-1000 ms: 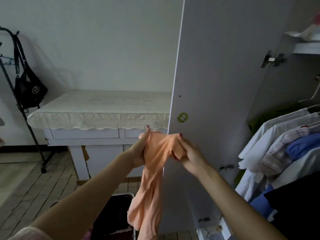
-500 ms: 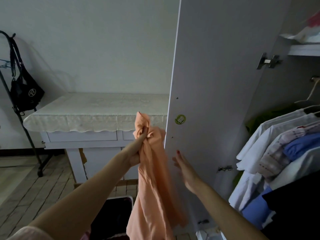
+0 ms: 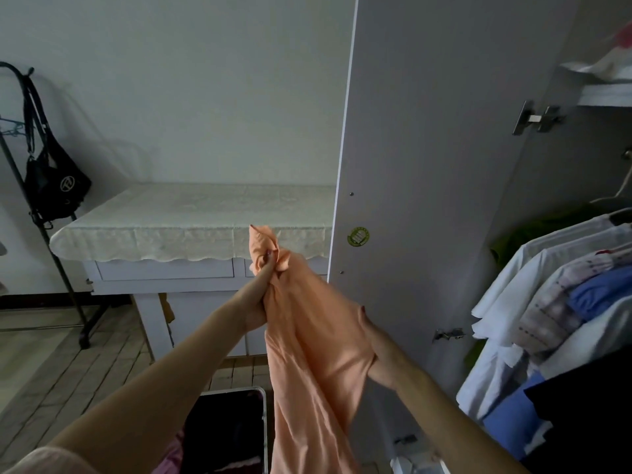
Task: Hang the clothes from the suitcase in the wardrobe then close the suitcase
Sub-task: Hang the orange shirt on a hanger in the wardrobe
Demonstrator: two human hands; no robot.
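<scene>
1. Head view, the room: pale walls stand behind a white table [image 3: 164, 275] covered with a cream lace cloth [image 3: 191, 220], and a black bag [image 3: 56, 186] hangs from a dark coat stand [image 3: 51, 241] at the left over a brick-patterned floor.
2. Head view, the wardrobe: your open wardrobe door [image 3: 427, 165] fills the middle, with a round green sticker [image 3: 358, 237] on it near its edge. To its right, hanging shirts [image 3: 554, 302] in white, striped and blue crowd the rail inside the wardrobe [image 3: 581, 159].
3. Head view, your left hand [image 3: 261, 295]: you grip the peach garment [image 3: 314, 354] near its top, fingers curled tight round a bunched fold, with a tip of cloth poking above your fist.
4. Head view, your right hand [image 3: 374, 347]: it sits lower and to the right, pinching the garment's edge and drawing the cloth sideways; most of the fingers are hidden behind the fabric.
5. Head view, below: the garment hangs down in front of the door's lower part, and the open suitcase [image 3: 232, 432] lies on the floor beneath your arms, dark inside with pink cloth [image 3: 171, 456] at its near edge.
</scene>
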